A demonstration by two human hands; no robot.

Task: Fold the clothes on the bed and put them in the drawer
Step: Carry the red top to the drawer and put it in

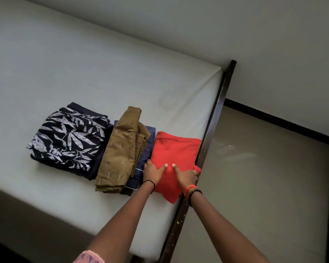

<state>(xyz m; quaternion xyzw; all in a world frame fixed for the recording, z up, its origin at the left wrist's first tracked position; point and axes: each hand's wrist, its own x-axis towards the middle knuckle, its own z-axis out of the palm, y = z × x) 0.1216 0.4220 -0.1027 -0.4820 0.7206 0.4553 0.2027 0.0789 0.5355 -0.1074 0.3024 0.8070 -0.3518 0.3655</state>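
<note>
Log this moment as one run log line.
hands: left hand, right hand hold folded red garment | place: bed edge | beside: olive garment | drawer: not visible

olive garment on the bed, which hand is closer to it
Left. The left hand holds the left edge of the red garment, close to the olive garment; the right hand holds its right edge, farther off by the bed frame.

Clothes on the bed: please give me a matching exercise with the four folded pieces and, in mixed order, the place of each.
1. leaf-print cloth
2. olive cloth
3. navy cloth
4. red cloth

A. held by left hand and right hand
B. farthest left
C. under the olive cloth
D. on the navy cloth

Pairs: 1-B, 2-D, 3-C, 4-A
</note>
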